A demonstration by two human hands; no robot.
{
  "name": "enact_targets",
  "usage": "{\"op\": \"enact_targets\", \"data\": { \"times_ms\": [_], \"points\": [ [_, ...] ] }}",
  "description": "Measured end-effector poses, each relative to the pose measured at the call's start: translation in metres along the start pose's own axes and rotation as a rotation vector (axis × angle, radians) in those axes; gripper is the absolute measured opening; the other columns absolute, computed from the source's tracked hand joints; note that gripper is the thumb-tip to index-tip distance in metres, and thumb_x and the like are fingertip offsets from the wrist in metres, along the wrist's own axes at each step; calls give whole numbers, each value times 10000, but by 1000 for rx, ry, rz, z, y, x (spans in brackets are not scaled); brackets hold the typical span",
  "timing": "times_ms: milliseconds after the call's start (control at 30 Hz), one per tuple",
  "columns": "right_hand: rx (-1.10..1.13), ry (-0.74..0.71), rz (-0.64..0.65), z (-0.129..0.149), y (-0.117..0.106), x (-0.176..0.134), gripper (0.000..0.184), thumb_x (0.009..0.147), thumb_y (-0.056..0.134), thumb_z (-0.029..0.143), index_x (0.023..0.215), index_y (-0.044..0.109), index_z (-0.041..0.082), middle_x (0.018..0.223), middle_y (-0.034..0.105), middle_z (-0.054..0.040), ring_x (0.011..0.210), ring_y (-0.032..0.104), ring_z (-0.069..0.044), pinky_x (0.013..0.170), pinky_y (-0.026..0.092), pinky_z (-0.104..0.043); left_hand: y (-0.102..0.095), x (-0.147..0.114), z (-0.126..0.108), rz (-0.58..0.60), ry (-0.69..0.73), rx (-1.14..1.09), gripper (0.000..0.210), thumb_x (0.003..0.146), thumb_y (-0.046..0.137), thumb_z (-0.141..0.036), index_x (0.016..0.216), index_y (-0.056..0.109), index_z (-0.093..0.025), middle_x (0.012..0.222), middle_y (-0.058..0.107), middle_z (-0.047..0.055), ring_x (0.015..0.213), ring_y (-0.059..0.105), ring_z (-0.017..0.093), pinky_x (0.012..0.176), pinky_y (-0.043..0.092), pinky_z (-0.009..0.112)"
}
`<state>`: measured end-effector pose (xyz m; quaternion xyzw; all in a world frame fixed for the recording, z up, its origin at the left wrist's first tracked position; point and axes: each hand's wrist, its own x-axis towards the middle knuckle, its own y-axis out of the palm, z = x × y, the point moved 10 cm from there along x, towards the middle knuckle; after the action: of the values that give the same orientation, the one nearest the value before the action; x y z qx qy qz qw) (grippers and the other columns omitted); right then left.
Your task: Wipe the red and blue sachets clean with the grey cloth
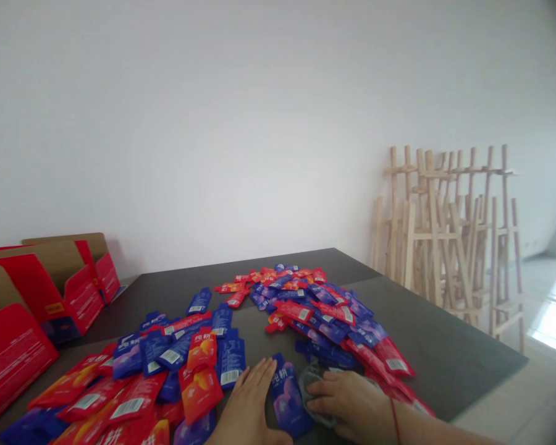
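Observation:
Between my two hands lies a blue spouted pouch (pixel 288 398) with purple fruit printed on it, flat on the dark table. My left hand (pixel 248 405) rests at its left edge, palm down with fingers stretched out, holding nothing. On the pouch's right side, my right hand (pixel 349 402) has its fingers bunched over a grey cloth (pixel 311 380). The cloth touches or nearly touches the pouch's right edge; part of it is hidden under the hand. Left of my left hand sits an orange-red pouch (pixel 200 390) in a loose heap of red and blue pouches.
A long pile of red and blue pouches (pixel 324 309) stretches along the right side of the table (pixel 426 334). Red display boxes (pixel 74 290) stand open at the left edge. Several wooden easels (pixel 433 235) lean by the white wall at right.

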<state>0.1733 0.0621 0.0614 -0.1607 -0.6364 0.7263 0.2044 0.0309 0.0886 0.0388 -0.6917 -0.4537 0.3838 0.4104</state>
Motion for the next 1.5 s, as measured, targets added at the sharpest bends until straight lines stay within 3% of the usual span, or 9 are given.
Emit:
{"op": "enact_targets", "data": {
  "times_ms": [200, 500, 667, 800, 967, 1100, 1200, 1333, 1500],
  "points": [
    [-73, 93, -3, -5, 3, 36, 429, 850, 659, 285, 1274, 647, 221, 1281, 676, -93, 1040, 638, -275, 814, 500, -350, -2, -1, 2, -88, 26, -60, 1237, 549, 869, -304, 1586, 229, -91, 1655, 272, 155, 1529, 263, 290, 1264, 179, 454],
    [-149, -79, -63, 29, 13, 42, 296, 879, 677, 359, 1163, 673, 277, 1258, 702, -5, 894, 655, -229, 621, 481, -315, 2, 3, 5, -114, 57, -101, 1212, 508, 848, -243, 1567, 287, -68, 1631, 310, 201, 1509, 306, 325, 1254, 222, 483],
    [-82, 103, -38, 4, 4, 69, 313, 880, 663, 313, 1180, 687, 229, 1255, 690, -70, 1025, 646, -260, 803, 516, -335, 4, 4, 6, -128, 72, -118, 1219, 530, 841, -273, 1591, 253, -154, 1635, 319, 175, 1508, 305, 343, 1248, 198, 555],
    [-98, 217, -12, -14, -7, 91, 284, 899, 609, 254, 1151, 712, 174, 1147, 718, -99, 1042, 647, -278, 842, 517, -360, 5, 3, 6, -102, 45, -106, 1263, 530, 866, -308, 1596, 216, -121, 1643, 286, 195, 1523, 265, 343, 1256, 173, 544],
    [-171, 88, 1, 5, -1, 90, 254, 881, 666, 322, 1083, 713, 176, 1119, 723, -79, 981, 648, -276, 719, 513, -351, 7, 5, 9, -119, 62, -85, 1255, 525, 863, -271, 1586, 223, -78, 1629, 309, 215, 1513, 298, 323, 1256, 197, 509],
    [-202, -68, -21, 31, 16, 70, 180, 874, 696, 382, 969, 700, 229, 1045, 744, -16, 862, 646, -227, 586, 454, -318, 7, 6, 9, -169, 148, -99, 1186, 565, 833, -309, 1591, 257, -158, 1618, 344, 194, 1490, 341, 352, 1232, 234, 572],
    [-199, -128, -74, 39, 19, 50, 150, 908, 662, 398, 986, 694, 274, 1093, 754, 32, 804, 646, -201, 494, 386, -314, 5, 4, 7, -155, 146, -86, 1130, 586, 823, -316, 1578, 300, -168, 1617, 345, 193, 1489, 341, 358, 1224, 248, 579],
    [-107, -106, -61, 32, 11, 37, 198, 941, 615, 373, 1108, 693, 302, 1237, 724, 22, 867, 658, -197, 606, 450, -289, 0, 1, 5, -114, 71, -73, 1145, 569, 832, -256, 1570, 297, -108, 1631, 316, 189, 1515, 293, 307, 1246, 230, 508],
    [-38, 126, -40, -5, -4, 65, 299, 873, 646, 301, 1157, 709, 234, 1194, 721, -48, 983, 658, -256, 804, 504, -326, 0, 0, 3, -73, 30, -63, 1182, 556, 829, -233, 1577, 256, -79, 1634, 310, 192, 1521, 283, 290, 1261, 189, 479]
  ]
}}
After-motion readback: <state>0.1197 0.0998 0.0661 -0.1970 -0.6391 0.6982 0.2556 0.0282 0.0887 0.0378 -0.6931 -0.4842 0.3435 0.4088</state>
